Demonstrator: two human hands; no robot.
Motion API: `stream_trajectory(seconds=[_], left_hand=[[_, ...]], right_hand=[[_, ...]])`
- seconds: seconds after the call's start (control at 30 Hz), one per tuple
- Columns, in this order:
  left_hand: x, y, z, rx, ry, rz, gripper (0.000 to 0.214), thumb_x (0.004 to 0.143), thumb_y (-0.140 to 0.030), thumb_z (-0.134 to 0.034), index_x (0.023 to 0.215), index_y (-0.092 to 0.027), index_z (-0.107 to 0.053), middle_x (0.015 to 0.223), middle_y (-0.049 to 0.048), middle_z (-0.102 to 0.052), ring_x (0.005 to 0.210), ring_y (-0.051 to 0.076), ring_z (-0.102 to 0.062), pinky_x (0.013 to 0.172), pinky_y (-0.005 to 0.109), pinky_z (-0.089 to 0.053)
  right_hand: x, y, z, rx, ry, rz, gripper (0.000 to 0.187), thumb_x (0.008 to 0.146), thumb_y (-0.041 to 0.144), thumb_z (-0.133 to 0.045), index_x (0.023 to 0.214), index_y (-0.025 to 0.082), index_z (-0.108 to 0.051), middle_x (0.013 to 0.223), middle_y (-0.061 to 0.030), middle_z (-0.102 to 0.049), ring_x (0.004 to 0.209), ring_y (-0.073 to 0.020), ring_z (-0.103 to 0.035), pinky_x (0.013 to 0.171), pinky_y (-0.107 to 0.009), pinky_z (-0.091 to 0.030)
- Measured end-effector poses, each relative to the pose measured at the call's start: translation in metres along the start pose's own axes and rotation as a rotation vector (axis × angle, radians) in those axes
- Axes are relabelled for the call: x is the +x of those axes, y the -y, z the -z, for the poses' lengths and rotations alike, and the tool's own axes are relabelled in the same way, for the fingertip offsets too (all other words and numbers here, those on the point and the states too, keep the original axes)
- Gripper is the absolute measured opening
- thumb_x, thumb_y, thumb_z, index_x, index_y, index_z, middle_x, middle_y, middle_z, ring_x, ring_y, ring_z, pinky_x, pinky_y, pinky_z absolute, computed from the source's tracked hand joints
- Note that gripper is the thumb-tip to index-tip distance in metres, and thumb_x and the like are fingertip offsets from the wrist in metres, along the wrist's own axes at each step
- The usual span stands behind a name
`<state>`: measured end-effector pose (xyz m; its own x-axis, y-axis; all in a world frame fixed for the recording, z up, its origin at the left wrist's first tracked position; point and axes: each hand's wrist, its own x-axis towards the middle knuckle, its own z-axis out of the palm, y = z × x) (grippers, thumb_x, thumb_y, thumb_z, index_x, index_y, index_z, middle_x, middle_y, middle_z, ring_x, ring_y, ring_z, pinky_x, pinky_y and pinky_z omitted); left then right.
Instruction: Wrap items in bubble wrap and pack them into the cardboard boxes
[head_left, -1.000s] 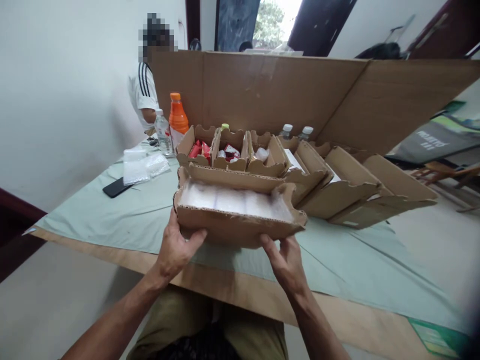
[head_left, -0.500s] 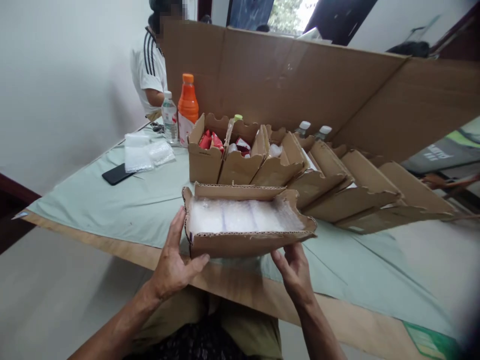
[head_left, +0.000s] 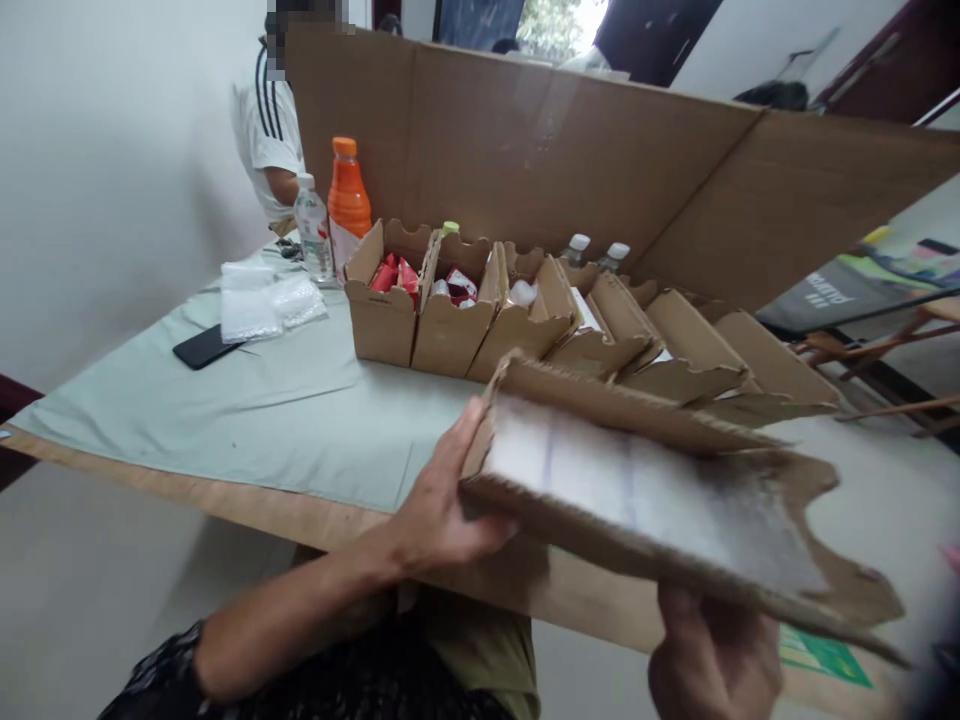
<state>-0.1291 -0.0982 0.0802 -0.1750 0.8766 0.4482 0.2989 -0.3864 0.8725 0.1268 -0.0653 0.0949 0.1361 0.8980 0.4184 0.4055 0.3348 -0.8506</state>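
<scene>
Between my two hands is an open cardboard box (head_left: 570, 530), held tilted over the table's front edge, its right end nearer me and lower. Inside lie white bubble-wrapped packs (head_left: 600, 480) with thin bluish lines between them. My left hand (head_left: 450, 500) grips the box's left end, thumb along the front wall. Under the front wall toward the right, my right hand (head_left: 712, 640) supports the box; its fingers are partly hidden beneath it. The right part of the box is smeared by motion.
Several cardboard boxes (head_left: 379, 325) stand in a row behind, some holding red packets. Left are an orange bottle (head_left: 349, 190), a clear water bottle (head_left: 311, 230), bubble-wrap bags (head_left: 251, 305) and a black phone (head_left: 202, 347). A tall cardboard panel (head_left: 525, 150) stands behind; a person (head_left: 274, 130) sits beyond.
The box has moved right and toward me, and its right end has swung down. Both hands have travelled with it. The view has shifted somewhat to the right.
</scene>
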Motion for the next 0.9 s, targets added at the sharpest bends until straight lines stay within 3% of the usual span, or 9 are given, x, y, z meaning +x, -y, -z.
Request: stream_trajectory(seconds=[0.1,0.17,0.23,0.33,0.4,0.53,0.7,0.8,0.9], left_hand=[[-0.03,-0.005,0.033,0.082,-0.15,0.177,0.097,0.079,-0.046,-0.081,0.161,-0.027,-0.033,0.159,0.0134,-0.049,0.147,0.039,-0.046,0.122,0.056,-0.043],[-0.024,-0.009,0.058,0.128,-0.273,0.268,0.099,0.077,-0.052,-0.083,0.158,-0.02,-0.037,0.146,0.0165,-0.06,0.136,0.041,-0.056,0.116,0.059,-0.048],[-0.001,-0.011,0.069,0.121,-0.313,0.266,0.099,0.076,-0.055,-0.082,0.156,-0.017,-0.039,0.139,0.0166,-0.065,0.13,0.041,-0.06,0.113,0.059,-0.05],[0.027,-0.007,0.05,0.048,-0.213,0.13,0.099,0.079,-0.05,-0.079,0.16,-0.02,-0.032,0.152,0.0154,-0.056,0.139,0.038,-0.054,0.119,0.055,-0.045],[0.025,-0.001,0.029,0.051,-0.141,0.043,0.102,0.079,-0.043,-0.08,0.163,-0.023,-0.026,0.163,0.0153,-0.042,0.149,0.038,-0.043,0.125,0.054,-0.037],[-0.021,0.014,0.015,0.129,-0.146,0.045,0.103,0.084,-0.036,-0.077,0.166,-0.028,-0.017,0.171,0.0132,-0.029,0.157,0.037,-0.029,0.128,0.057,-0.029],[-0.073,0.027,0.056,0.263,-0.326,0.169,0.102,0.085,-0.042,-0.078,0.166,-0.029,-0.017,0.172,0.012,-0.025,0.159,0.037,-0.025,0.129,0.055,-0.027],[-0.086,0.033,0.077,0.21,-0.454,0.18,0.104,0.084,-0.051,-0.078,0.165,-0.034,-0.016,0.173,0.0108,-0.022,0.16,0.037,-0.024,0.128,0.055,-0.029],[-0.089,0.037,0.095,0.171,-0.46,0.208,0.109,0.08,-0.055,-0.081,0.164,-0.038,-0.013,0.172,0.0115,-0.023,0.157,0.038,-0.03,0.124,0.057,-0.036]], right_hand=[[-0.014,0.006,-0.02,0.038,0.191,0.007,0.06,0.09,0.053,-0.068,0.14,0.021,-0.06,0.135,-0.016,-0.066,0.134,-0.04,-0.055,0.116,-0.058,-0.039],[-0.003,0.014,-0.047,0.157,0.325,0.045,0.063,0.091,0.054,-0.067,0.143,0.021,-0.056,0.138,-0.0166,-0.064,0.134,-0.0384,-0.055,0.115,-0.056,-0.041],[0.016,0.02,-0.067,0.243,0.342,0.087,0.063,0.092,0.054,-0.065,0.144,0.021,-0.054,0.138,-0.0157,-0.063,0.133,-0.0361,-0.056,0.115,-0.055,-0.042],[0.035,0.019,-0.067,0.226,0.165,0.114,0.055,0.094,0.052,-0.063,0.139,0.021,-0.058,0.13,-0.0133,-0.066,0.128,-0.0348,-0.059,0.112,-0.055,-0.043],[0.033,0.012,-0.053,0.136,0.033,0.103,0.049,0.096,0.05,-0.06,0.135,0.02,-0.062,0.126,-0.013,-0.067,0.127,-0.0356,-0.059,0.11,-0.055,-0.043],[0.013,-0.008,-0.044,-0.002,0.045,0.121,0.042,0.099,0.051,-0.052,0.12,0.019,-0.07,0.112,-0.0138,-0.071,0.114,-0.0355,-0.065,0.098,-0.05,-0.052],[0.017,-0.015,-0.11,0.205,0.309,0.097,0.051,0.1,0.055,-0.048,0.132,0.02,-0.065,0.13,-0.0127,-0.07,0.13,-0.0336,-0.06,0.108,-0.049,-0.049],[0.028,-0.015,-0.151,0.291,0.46,0.109,0.061,0.099,0.063,-0.045,0.141,0.022,-0.06,0.143,-0.012,-0.065,0.142,-0.031,-0.052,0.118,-0.049,-0.042],[0.033,-0.024,-0.169,0.323,0.51,0.104,0.068,0.1,0.069,-0.037,0.147,0.023,-0.055,0.148,-0.0121,-0.061,0.145,-0.0295,-0.051,0.118,-0.051,-0.042]])
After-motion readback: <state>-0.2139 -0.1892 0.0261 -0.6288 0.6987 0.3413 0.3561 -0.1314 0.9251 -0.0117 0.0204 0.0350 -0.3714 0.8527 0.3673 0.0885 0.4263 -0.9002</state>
